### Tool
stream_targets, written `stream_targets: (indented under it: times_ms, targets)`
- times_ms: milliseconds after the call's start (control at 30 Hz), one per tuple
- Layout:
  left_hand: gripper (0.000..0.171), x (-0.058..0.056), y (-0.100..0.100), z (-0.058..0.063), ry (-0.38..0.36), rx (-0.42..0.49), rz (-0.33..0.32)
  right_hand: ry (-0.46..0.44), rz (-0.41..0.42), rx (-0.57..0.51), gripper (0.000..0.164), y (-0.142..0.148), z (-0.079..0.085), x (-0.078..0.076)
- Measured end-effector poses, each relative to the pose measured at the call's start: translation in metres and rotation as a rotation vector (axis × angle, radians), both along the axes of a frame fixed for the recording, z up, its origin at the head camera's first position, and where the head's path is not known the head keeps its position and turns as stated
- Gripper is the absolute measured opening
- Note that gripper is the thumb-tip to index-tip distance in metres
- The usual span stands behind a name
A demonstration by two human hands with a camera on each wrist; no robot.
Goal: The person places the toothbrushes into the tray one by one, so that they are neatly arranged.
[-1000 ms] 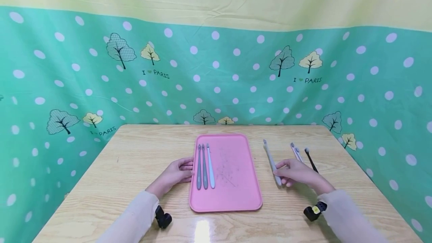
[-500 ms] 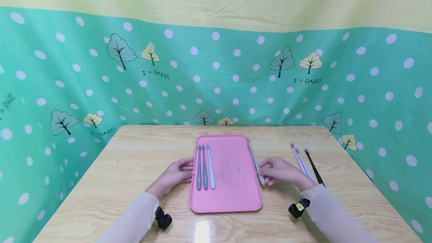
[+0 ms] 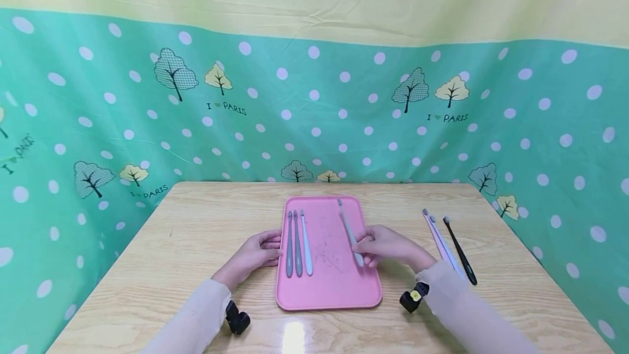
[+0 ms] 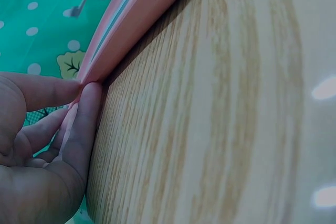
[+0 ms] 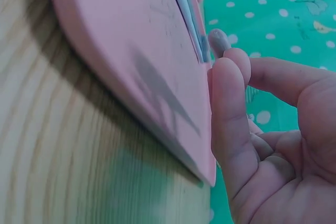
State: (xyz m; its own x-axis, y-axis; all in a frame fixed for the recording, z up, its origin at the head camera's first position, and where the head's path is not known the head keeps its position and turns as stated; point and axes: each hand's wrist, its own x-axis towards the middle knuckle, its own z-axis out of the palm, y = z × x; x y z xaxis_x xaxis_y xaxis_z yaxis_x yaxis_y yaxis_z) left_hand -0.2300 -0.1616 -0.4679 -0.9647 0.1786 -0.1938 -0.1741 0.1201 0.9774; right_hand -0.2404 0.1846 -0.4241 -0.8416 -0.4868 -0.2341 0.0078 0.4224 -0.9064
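Observation:
My right hand (image 3: 385,246) pinches a grey toothbrush (image 3: 348,225) near the end of its handle, over the right half of the pink tray (image 3: 326,294). In the right wrist view the handle end (image 5: 219,39) pokes out past thumb and fingertip, and a shadow falls on the tray below. At the tray's left rim, my left hand (image 3: 256,249) grips the edge; thumb and fingers meet there in the left wrist view. Two dark grey toothbrushes (image 3: 298,250) and a light blue toothbrush (image 3: 307,250) lie side by side on the tray's left half, heads away from me.
Right of the tray, a pink toothbrush (image 3: 431,229), a pale blue toothbrush (image 3: 444,245) and a black toothbrush (image 3: 461,253) lie on the wooden table (image 3: 221,206). A green dotted curtain (image 3: 314,124) hangs behind the table and along its sides.
My right hand has carried the grey toothbrush leftward from beside the tray to above it. The black toothbrush's handle has come into full view. My left hand has stayed at the rim.

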Motion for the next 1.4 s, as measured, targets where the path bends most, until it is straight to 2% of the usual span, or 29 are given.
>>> stream_targets:
  times_ms: [400,767,967,1400]
  targets:
    - [0.059,0.001,0.000,0.002,0.000,-0.002,-0.005,-0.018,0.047,-0.006,0.033,-0.029,-0.010,-0.005]
    - [0.059,0.000,-0.001,-0.002,0.000,-0.006,-0.001,-0.084,0.030,-0.027,0.028,-0.059,-0.020,-0.011]
    - [0.059,-0.001,-0.001,-0.001,0.002,0.003,-0.004,-0.092,0.049,-0.035,0.026,-0.067,-0.023,-0.013]
    - [0.059,-0.001,0.000,-0.001,0.000,0.006,-0.005,-0.101,0.037,0.006,0.019,-0.082,-0.029,-0.014]
